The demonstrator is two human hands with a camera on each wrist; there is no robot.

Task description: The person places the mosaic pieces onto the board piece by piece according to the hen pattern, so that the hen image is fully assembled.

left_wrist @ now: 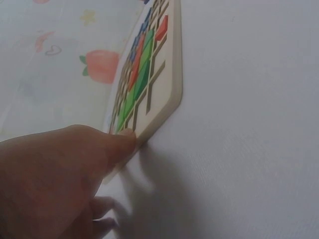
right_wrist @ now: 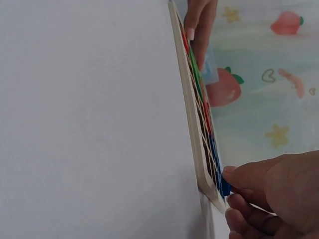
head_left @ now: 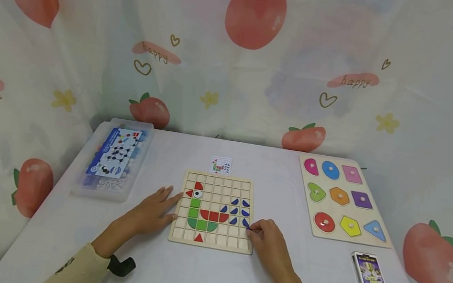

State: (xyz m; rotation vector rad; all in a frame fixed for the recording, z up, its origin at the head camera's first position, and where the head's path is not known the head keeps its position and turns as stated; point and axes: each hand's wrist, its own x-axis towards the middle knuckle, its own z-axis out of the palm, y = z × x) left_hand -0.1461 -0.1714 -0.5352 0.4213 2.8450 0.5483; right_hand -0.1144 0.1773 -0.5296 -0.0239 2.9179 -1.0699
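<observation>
A wooden grid board [head_left: 229, 243] lies on the table with flat coloured pieces set in its squares. Red, green and blue shapes form a bird-like picture, with an eye tile [head_left: 197, 194] near the top left. At the board's right edge, my right hand [head_left: 270, 243] pinches a small blue piece [right_wrist: 226, 187] between thumb and fingers, beside the lowest right blue petal-shaped piece [head_left: 245, 222]. My left hand [head_left: 150, 213] rests at the board's left edge with fingers spread; in the left wrist view its thumb [left_wrist: 122, 144] touches the rim.
Behind the board lies a small pattern card [head_left: 220, 165]. A clear plastic box [head_left: 126, 185] with a blue-and-white label stands at the left. To the right are a wooden shape puzzle [head_left: 318, 200] with knobbed pieces and a deck of cards [head_left: 370, 274]. A fruit-printed curtain [head_left: 259, 93] hangs behind.
</observation>
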